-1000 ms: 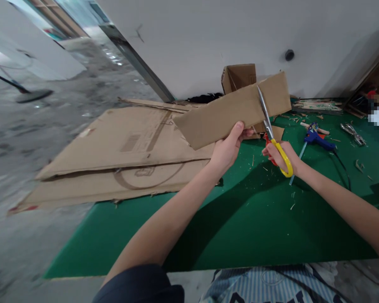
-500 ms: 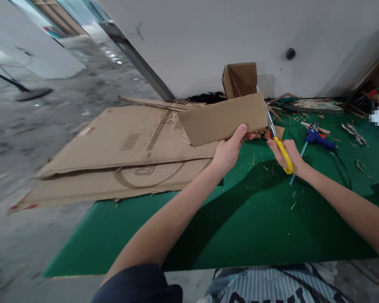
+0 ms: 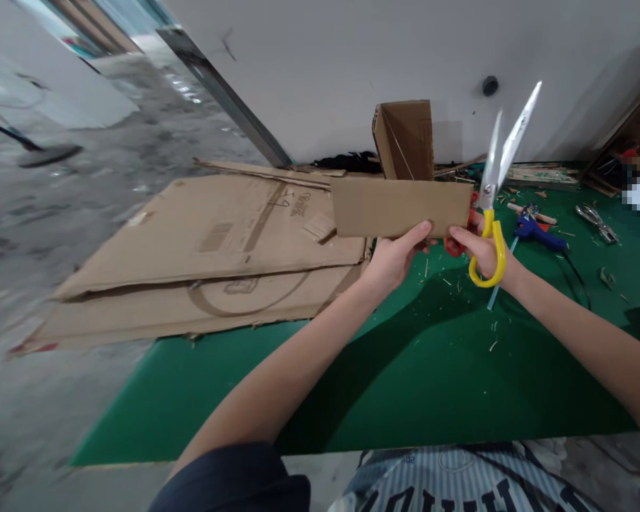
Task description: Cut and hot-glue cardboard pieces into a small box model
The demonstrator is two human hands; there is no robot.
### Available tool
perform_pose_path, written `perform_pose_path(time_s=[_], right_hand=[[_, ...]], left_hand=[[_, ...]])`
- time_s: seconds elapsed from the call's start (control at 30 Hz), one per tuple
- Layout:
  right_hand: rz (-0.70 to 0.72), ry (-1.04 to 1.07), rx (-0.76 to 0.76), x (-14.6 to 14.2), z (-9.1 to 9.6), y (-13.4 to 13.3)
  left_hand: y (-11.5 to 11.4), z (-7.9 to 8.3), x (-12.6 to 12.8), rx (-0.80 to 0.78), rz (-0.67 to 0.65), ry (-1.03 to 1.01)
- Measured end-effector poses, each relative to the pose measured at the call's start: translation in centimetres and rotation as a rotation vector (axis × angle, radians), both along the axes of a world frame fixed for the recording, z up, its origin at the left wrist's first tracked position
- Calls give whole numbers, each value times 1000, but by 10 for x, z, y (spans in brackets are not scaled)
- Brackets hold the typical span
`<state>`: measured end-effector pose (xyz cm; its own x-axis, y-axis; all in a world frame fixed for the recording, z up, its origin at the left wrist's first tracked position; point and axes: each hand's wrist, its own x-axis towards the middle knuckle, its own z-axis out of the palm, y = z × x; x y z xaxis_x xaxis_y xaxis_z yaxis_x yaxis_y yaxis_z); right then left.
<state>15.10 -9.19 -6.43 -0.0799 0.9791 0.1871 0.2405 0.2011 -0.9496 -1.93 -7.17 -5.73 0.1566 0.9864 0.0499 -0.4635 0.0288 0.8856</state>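
My left hand grips the lower edge of a brown cardboard strip, held level above the green mat. My right hand is closed through the yellow and red handles of a pair of scissors. The blades point up and stand apart, just right of the strip's end and clear of it.
Large flattened cardboard sheets lie on the mat's left side and overhang it. An upright cardboard box stands by the white wall. A blue glue gun, pliers and small scraps lie at the right.
The scissors cut through the strip and its right end came off. The strip then levelled out, and the scissors swung upright with the blades apart.
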Motion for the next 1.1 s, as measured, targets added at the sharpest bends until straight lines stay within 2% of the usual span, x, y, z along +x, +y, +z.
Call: perform_pose_path(time_s=[0.07,0.2,0.33,0.43,0.53,0.6,0.67,0.83,0.93,1.1], right_hand=[[-66,73,18,4,5,0],[-155,124,43,12,8,4],[-39,149,-73,15,1,10],[16,36,-181,13,-9,12],[65,-76,-160,11,-15,10],[97,-156,-126,10,-15,6],[123,-248,-119,8,-12,2],[149,-386,-32,0,-8,-7],[93,-374,-9,-4,-10,-8],[105,-341,-2,-7,-5,-11]], left_hand=[[1,0,0,-16,-30,-3],[11,4,-6,10,52,-30],[24,14,-18,11,203,-89],[31,31,-32,-46,292,-187],[31,48,-41,-23,304,-278],[30,53,-43,20,288,-292],[29,52,-40,44,280,-275],[26,35,-26,78,275,-207],[21,29,-19,85,234,-210],[14,29,-10,35,278,-200]])
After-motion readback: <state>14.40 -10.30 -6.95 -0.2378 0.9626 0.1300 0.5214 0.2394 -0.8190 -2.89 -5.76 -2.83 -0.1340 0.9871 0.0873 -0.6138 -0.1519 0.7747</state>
